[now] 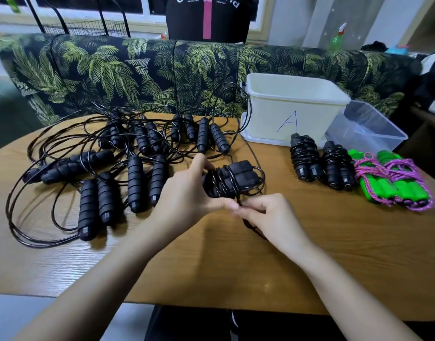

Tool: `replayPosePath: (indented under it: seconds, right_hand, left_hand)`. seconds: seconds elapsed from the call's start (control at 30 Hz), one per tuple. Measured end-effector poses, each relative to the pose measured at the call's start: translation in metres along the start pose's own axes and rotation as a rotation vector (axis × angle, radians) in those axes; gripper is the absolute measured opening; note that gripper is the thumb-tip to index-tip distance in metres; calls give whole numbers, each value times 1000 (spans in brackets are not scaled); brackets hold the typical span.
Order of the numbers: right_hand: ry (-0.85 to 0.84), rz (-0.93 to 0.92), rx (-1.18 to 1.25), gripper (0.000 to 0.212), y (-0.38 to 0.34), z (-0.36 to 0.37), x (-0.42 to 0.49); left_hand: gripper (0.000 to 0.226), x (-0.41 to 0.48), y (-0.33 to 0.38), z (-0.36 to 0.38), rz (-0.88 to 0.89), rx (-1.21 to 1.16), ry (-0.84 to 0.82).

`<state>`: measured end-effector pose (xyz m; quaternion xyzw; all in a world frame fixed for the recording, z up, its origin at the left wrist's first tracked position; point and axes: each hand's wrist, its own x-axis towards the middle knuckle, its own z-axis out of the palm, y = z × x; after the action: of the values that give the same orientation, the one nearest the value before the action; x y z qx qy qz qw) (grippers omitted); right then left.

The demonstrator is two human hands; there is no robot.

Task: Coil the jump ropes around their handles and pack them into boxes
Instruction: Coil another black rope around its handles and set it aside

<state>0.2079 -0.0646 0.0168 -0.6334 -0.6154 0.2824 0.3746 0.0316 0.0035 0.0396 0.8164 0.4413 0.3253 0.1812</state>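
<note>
My left hand (187,193) grips a pair of black jump-rope handles (232,179) held together above the wooden table (310,254), with thin black cord wound round them several times. My right hand (268,215) pinches the loose black cord (251,226) just below the handles. Several uncoiled black jump ropes (108,168) lie tangled on the left half of the table. Two coiled black ropes (321,163) and coiled green-handled ropes with pink cord (393,183) lie at the right. A white box marked "A" (295,107) stands behind them.
A clear plastic box (366,129) sits to the right of the white one. A leaf-patterned sofa (137,70) runs along the table's far edge, with a person in a black shirt (206,18) behind it. A green spray bottle (337,38) stands at the back right.
</note>
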Motion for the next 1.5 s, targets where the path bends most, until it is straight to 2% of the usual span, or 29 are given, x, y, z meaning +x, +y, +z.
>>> replayPosePath:
  seconds: [0.1, 0.13, 0.2, 0.27, 0.33, 0.4, 0.43, 0.5, 0.53, 0.6, 0.67, 0.7, 0.73, 0.8, 0.83, 0.9, 0.93, 1.0, 1.1, 1.2, 1.33, 1.4, 1.5]
  right_hand:
    - [125, 67, 37, 9, -2, 3, 6]
    - [186, 82, 5, 14, -1, 4, 8]
    - [292, 75, -102, 46, 0, 3, 11]
    - [383, -13, -189, 77, -1, -2, 12]
    - [406, -302, -375, 90, -4, -11, 13]
    - [326, -690, -719, 93, -5, -23, 16]
    - [275, -831, -814, 86, -3, -29, 19]
    - [232, -951, -799, 66, 2, -40, 23]
    - [235, -944, -741, 60, 5, -43, 25]
    - [247, -807, -520, 59, 7, -45, 23]
    - [295, -544, -194, 61, 2, -43, 20]
    - [330, -407, -28, 58, -1, -41, 19]
    - [360, -297, 110, 52, -4, -38, 20]
    - [424, -167, 267, 40, -7, -32, 24]
    - [441, -124, 325, 34, -8, -28, 24]
    - [451, -53, 451, 27, -8, -22, 24]
    - [450, -27, 500, 26, -6, -19, 24]
    - [441, 8, 551, 27, -3, -15, 22]
    - [421, 57, 622, 34, 3, -15, 22]
    - [431, 73, 648, 39, 7, -14, 24]
    - [441, 90, 671, 43, 10, -10, 30]
    - [434, 111, 698, 46, 12, -8, 34]
    - [393, 134, 754, 48, 15, -9, 41]
  left_hand:
    - [90, 0, 1, 0, -6, -60, -58]
    - [87, 0, 1, -1, 0, -60, -70]
    - [85, 2, 0, -2, 22, -49, -87]
    - [87, 4, 0, -2, 22, -43, -114]
    - [89, 4, 0, 0, 18, -20, -153]
    - [88, 6, -1, -1, 29, -34, -231]
    - [84, 8, -2, -5, 30, -66, -285]
    - [69, 13, 5, -19, -38, -229, -411]
    - [67, 17, 7, -27, -141, -379, -464]
    - [85, 25, 2, -41, -408, -730, -521]
    - [101, 28, -1, -44, -483, -1012, -511]
    - [101, 26, -1, -39, -472, -1078, -484]
    - [93, 22, 3, -30, -442, -1084, -431]
    - [66, 14, 9, -7, -313, -932, -269]
    - [66, 11, 12, 5, -213, -808, -206]
    - [84, 9, 12, 24, -47, -604, -125]
    - [86, 10, 12, 28, -17, -548, -78]
    - [76, 14, 9, 30, -5, -509, 3]
    - [65, 21, 4, 34, -19, -536, 8]
    - [57, 29, -2, 38, -96, -705, -65]
    - [55, 38, -3, 43, -165, -801, -68]
    - [58, 44, -8, 46, -177, -804, -80]
    - [77, 55, -15, 47, -196, -816, -127]
